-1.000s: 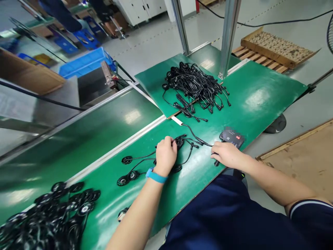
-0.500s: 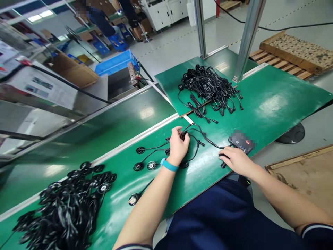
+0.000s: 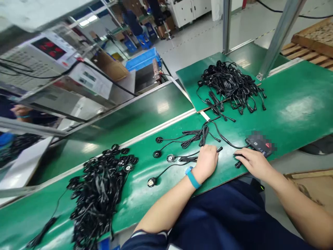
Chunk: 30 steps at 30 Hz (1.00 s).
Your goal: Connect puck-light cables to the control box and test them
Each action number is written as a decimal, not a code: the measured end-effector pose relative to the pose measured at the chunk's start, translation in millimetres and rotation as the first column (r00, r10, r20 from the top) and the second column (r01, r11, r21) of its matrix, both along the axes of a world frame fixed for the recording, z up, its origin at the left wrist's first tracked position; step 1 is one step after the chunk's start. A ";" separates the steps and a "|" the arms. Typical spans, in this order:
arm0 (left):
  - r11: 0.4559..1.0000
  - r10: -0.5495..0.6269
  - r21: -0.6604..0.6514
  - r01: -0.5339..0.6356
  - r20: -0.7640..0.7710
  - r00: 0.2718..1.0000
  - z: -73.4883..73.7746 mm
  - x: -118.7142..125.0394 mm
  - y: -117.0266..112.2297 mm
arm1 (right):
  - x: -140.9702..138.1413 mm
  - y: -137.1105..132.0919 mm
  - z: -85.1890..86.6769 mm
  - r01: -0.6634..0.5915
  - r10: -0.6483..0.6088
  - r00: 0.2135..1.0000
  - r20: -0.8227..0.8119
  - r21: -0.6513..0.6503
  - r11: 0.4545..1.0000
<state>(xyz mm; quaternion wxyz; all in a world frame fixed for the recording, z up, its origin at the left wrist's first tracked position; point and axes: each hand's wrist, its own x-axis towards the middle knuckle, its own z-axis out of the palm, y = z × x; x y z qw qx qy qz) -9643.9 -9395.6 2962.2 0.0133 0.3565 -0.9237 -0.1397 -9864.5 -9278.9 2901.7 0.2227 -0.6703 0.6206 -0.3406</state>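
Note:
My left hand (image 3: pixel 207 160) is closed around a black cable whose connector (image 3: pixel 220 149) pokes out past the fingers. My right hand (image 3: pixel 256 162) pinches a black connector lead (image 3: pixel 237 164) beside a flat black box (image 3: pixel 258 143) with a cord attached. Left of my left hand, several black cables with round ends lie spread on the green table (image 3: pixel 140 205). Among them are a round end with a silver face (image 3: pixel 170 158) and another with a pale face (image 3: pixel 151 182). Tied coils (image 3: pixel 191 139) of their cable lie further back.
A big pile of round-ended cables (image 3: pixel 100 194) lies at the left, and another heap (image 3: pixel 229 83) rests on a raised green board (image 3: pixel 189 74). Metal posts (image 3: pixel 282 38) rise behind. A blue crate (image 3: pixel 143 59) and two people are farther off.
My left hand has moved from the coiled cables toward the table's front edge and now grips a cable near its connector. My right hand stays by the box. The view has shifted left.

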 end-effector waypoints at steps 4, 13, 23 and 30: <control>0.954 -0.001 0.282 0.106 -0.350 0.937 -6.3 13.3 19.7 | 4.0 3.2 5.4 0.003 -0.001 1.000 0.027 -0.052 0.999; 0.950 -0.009 0.271 0.154 -0.470 0.882 -16.2 -5.2 14.0 | 6.1 5.6 1.7 0.066 -0.046 0.979 0.201 -0.095 0.993; 0.950 -0.125 0.218 0.225 -0.394 0.911 -22.5 -17.1 8.2 | 10.5 8.8 -8.5 0.057 -0.044 0.991 0.128 -0.100 0.993; 0.954 -0.211 0.130 0.269 -0.344 0.915 -12.7 -27.4 16.5 | 12.4 10.8 -9.3 0.079 -0.057 0.992 0.113 -0.199 0.977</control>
